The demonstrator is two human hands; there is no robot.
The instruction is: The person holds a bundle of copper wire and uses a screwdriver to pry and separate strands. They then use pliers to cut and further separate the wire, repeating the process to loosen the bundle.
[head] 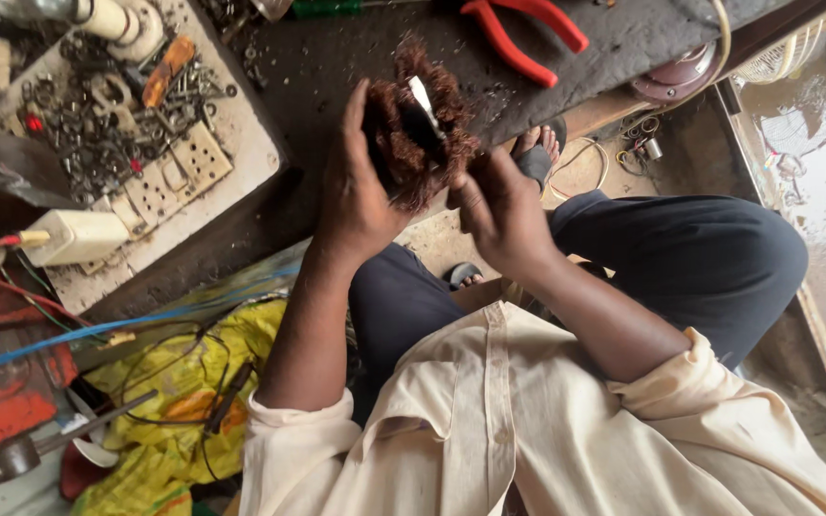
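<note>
I observed both hands, left (pixel 356 205) and right (pixel 499 215), grasping a copper wire coil (pixel 413 143) above the bench (pixel 336 67).

A: How many views, and from where?

B: 1 view, from a camera on the person's head, facing steeply down over the chest and lap.

A: How near is it?

B: Close. The left hand (pixel 356 196) and right hand (pixel 499 210) fill the centre, the workbench (pixel 336 67) runs along the top edge, and the floor (pixel 824 191) lies at right.
</note>
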